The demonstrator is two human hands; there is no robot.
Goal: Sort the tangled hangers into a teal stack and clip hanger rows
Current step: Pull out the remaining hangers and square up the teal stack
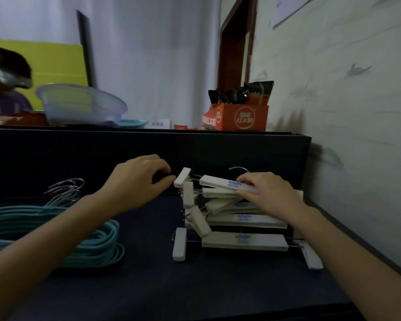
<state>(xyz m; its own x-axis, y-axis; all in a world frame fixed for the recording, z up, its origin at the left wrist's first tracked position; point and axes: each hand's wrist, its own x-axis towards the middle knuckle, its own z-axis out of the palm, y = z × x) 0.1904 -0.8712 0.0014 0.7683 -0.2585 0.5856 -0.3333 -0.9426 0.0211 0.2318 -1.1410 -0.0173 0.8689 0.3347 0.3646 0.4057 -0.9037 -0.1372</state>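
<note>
A stack of teal hangers (pixel 95 246) lies at the left on the dark table, their wire hooks (pixel 67 188) pointing away from me. At the right is a pile of white clip hangers (pixel 243 242), several bars lying in rows with clips at their ends. My right hand (pixel 271 195) grips the bar of the top clip hanger (pixel 215 181) between fingers and thumb. My left hand (pixel 137 179) has curled fingers and pinches the tilted white clip (pixel 183 176) at that hanger's left end.
A dark upright panel (pixel 79 154) closes off the back of the table, and a wall (pixel 357 135) runs along the right. Beyond the panel are a clear plastic basin (pixel 79 105), an orange snack box (pixel 239 117) and a person (pixel 5 84) at far left.
</note>
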